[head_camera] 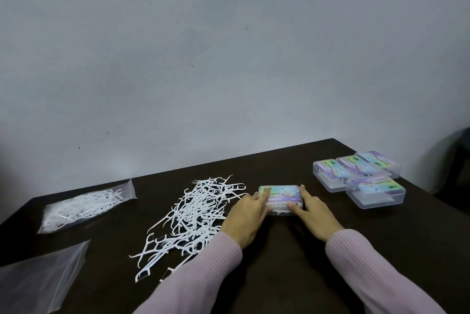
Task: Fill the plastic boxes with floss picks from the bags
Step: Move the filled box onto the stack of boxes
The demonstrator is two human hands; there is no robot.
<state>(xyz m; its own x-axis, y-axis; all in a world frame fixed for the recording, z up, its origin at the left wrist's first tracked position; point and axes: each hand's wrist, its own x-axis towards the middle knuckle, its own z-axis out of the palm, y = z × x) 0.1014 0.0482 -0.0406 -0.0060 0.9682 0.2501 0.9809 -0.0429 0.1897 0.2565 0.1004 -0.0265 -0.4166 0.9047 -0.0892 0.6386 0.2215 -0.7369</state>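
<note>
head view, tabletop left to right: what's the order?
empty plastic bag → bag of floss picks → loose floss pick pile → left hand → plastic box being held → right hand → cluster of four closed boxes

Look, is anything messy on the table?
Yes. A loose heap of white plastic floss picks sprawls across the dark table, outside the clear zip bag and the clear plastic boxes. A few strays lie near the left pink sleeve.
</note>
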